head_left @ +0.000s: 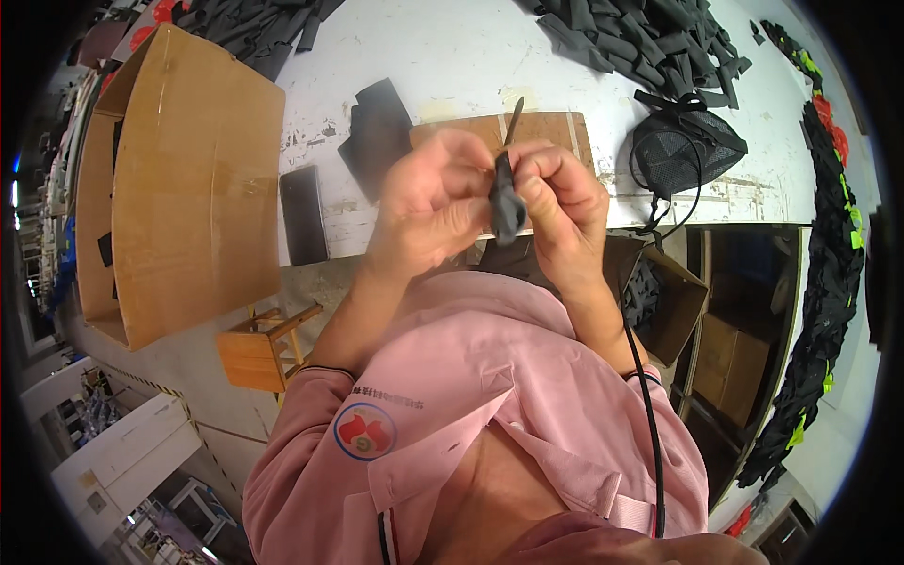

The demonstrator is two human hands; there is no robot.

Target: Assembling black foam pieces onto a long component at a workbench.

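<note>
While fingers (562, 169) curl inward, both hands (424, 209) meet at a dark piece (507, 205).

A workshop, probably on a factory floor (243, 414): heaped dark pieces (640, 42) cover part of a long, scuffed white table (424, 56), near a big cardboard box (202, 188); a plain wooden stool (252, 360) and striped marking tape (197, 428) show below.

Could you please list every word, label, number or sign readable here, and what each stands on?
Pink shirt: a line of small dark lettering, which I won't copy out.
Same shirt: a round emblem, blue-ringed with red shapes; its marking I won't copy either.
Elsewhere: nothing clear enough to read.
</note>
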